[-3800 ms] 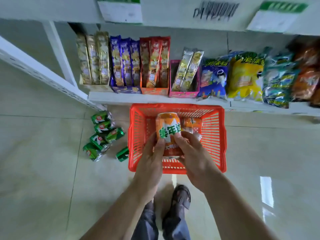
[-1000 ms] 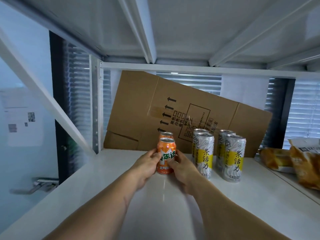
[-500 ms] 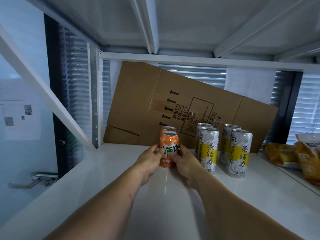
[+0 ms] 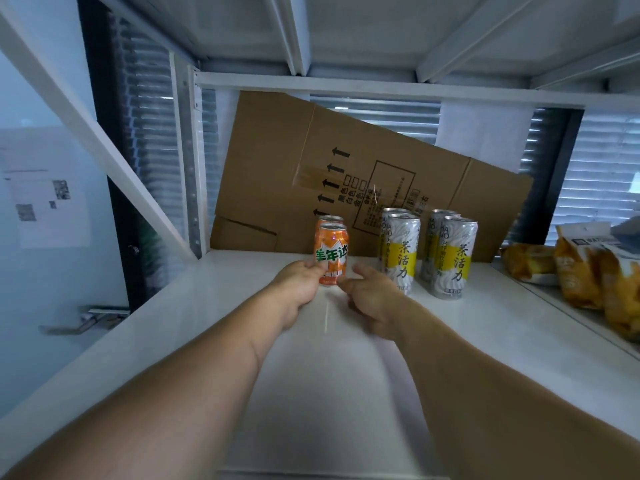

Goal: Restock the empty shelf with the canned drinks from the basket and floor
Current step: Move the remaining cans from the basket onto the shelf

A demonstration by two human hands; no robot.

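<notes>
Two bare forearms reach forward over the white shelf point(image 4: 194, 327), which runs from the near edge back to a flattened cardboard box point(image 4: 346, 168) leaning at the rear. The left hand point(image 4: 298, 285) has its fingertips against the lower left side of the front orange can point(image 4: 331, 254); whether they grip the can or only touch it cannot be told. The right hand point(image 4: 374, 296) sits just right of that can, fingers loosely spread and apart from it, holding nothing. The front orange can stands upright on the shelf, and a second orange can point(image 4: 329, 219) stands directly behind it, only its top showing. To the right, near the right hand, four tall silver and yellow cans point(image 4: 401, 251) stand upright in two rows of two. Farther right, beyond a divider, lie yellow snack bags point(image 4: 581, 271). Behind the cardboard box, window blinds point(image 4: 602, 168) show.
</notes>
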